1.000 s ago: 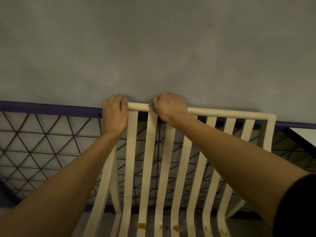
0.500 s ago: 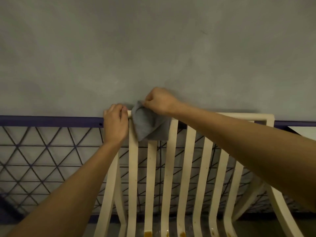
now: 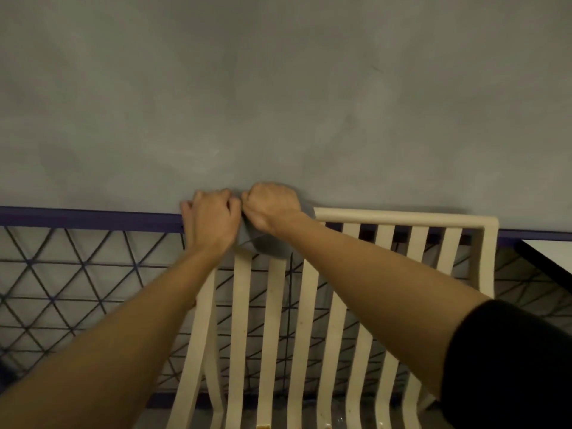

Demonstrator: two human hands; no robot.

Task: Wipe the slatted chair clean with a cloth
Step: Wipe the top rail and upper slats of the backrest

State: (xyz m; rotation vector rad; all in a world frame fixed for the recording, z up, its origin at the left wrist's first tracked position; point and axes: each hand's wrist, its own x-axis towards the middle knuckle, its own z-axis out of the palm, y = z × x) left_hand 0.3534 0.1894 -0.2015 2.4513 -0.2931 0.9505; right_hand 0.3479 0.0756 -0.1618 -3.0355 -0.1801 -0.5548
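The left hand point(image 3: 213, 221) curls its fingers over the left corner of the top rail of the cream slatted chair point(image 3: 405, 220). Touching it at 3 o'clock, the right hand point(image 3: 272, 209) grips the grey cloth point(image 3: 274, 246), which is bunched on the rail with fabric hanging toward 6 o'clock.

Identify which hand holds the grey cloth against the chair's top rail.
The right hand: the grey cloth bulges out beneath it. The left hand grips only the bare corner of the chair beside it.
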